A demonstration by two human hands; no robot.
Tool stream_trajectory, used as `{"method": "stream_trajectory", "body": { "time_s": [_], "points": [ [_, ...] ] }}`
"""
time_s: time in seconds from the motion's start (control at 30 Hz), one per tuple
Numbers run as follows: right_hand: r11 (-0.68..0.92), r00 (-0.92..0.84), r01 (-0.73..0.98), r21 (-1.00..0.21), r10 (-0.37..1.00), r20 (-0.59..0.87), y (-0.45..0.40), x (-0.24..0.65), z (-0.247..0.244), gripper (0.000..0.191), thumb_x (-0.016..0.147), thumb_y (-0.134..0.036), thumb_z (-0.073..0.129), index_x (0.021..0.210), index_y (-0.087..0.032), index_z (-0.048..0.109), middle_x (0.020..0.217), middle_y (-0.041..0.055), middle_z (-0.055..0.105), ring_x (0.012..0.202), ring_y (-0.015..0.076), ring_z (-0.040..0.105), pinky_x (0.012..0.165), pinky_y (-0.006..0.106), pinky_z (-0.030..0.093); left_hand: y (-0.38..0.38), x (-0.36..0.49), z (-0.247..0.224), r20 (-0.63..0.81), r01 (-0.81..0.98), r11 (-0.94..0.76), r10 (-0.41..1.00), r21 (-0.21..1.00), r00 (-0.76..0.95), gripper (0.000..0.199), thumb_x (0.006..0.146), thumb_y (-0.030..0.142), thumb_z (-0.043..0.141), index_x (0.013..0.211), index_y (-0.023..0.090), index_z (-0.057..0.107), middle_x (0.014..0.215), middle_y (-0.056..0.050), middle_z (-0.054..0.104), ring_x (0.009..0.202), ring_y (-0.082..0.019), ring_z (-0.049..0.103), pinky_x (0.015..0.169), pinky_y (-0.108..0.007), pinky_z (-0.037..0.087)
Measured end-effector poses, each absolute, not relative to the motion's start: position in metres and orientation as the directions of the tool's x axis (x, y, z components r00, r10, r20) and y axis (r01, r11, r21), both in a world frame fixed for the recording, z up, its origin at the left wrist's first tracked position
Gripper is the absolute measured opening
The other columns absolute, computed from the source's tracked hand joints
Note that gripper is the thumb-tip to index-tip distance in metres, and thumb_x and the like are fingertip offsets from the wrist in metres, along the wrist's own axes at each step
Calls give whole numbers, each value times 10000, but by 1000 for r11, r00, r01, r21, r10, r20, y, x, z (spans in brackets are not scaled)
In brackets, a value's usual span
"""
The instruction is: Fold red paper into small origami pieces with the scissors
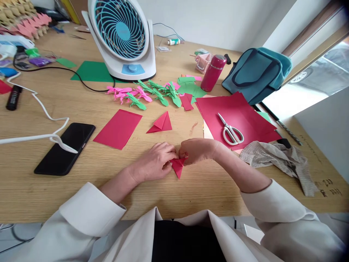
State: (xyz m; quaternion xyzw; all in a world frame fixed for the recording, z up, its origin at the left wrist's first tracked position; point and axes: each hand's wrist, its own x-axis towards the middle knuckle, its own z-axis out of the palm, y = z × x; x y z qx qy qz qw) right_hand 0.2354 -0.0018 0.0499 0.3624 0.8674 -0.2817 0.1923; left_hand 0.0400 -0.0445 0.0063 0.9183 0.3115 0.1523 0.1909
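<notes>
A small piece of folded red paper (pixel 178 168) lies near the front of the table, one corner pointing toward me. My left hand (pixel 156 160) pinches its left side, and my right hand (pixel 197 150) grips its upper right with curled fingers. Both hands are closed and hide the paper's upper part. Just beyond them rests a folded red paper triangle (pixel 161 123). To the left of it lies a stack of red paper rectangles (pixel 118 129). A small red strip with folds (pixel 187 102) sits farther back.
White-handled scissors (pixel 231 133) lie on large red sheets (pixel 245 116) at right, beside a crumpled cloth (pixel 278 160). Behind are folded green and pink paper figures (pixel 144 94), a fan (pixel 122 40), a red bottle (pixel 214 72) and a teal bag (pixel 256 74). A phone (pixel 65 149) with a white cable is left.
</notes>
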Motion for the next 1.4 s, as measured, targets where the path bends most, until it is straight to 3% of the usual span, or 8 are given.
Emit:
{"method": "stream_trajectory", "body": {
  "time_s": [0.17,0.33,0.5,0.67,1.03,1.4],
  "points": [
    [519,-637,769,-374,572,-516,-1,250,49,142,722,-182,613,588,-197,568,598,-7,550,532,116,417,543,280,270,-40,41,2,153,504,-729,626,463,764,168,875,270,636,1025,208,677,1018,-50,607,1015,-224,527,897,-372,430],
    [531,-690,723,-443,594,-413,-8,258,50,98,742,-153,634,652,-185,617,745,22,583,593,117,480,583,265,332,-36,43,-2,163,517,-715,647,471,745,142,887,325,648,952,201,670,959,-33,616,962,-205,536,834,-344,406],
    [534,-716,689,-490,605,-348,-19,249,42,50,766,-232,687,793,-191,692,862,41,584,723,146,562,652,261,382,-42,49,-2,182,539,-687,684,487,707,113,883,310,654,856,201,665,865,-16,626,900,-191,552,801,-341,376],
    [536,-659,738,-411,705,-263,-35,248,33,154,763,-302,737,719,-168,676,813,50,559,759,170,558,687,284,385,-55,57,-5,223,590,-656,736,472,639,105,880,280,649,816,197,654,812,-15,635,856,-188,554,801,-350,369],
    [510,-573,804,-305,802,-170,-49,250,29,287,813,-431,714,727,-160,679,832,69,558,768,190,545,648,312,381,-47,26,-2,255,572,-726,678,382,690,171,953,259,535,881,226,687,854,-15,676,856,-173,555,854,-371,350],
    [502,-568,756,-420,822,-38,-55,256,14,307,906,-379,612,669,-184,603,828,67,542,764,185,502,676,333,419,-41,23,-2,232,573,-681,713,457,662,155,944,239,547,850,224,670,828,-5,672,813,-164,558,863,-368,364]
  ]
}}
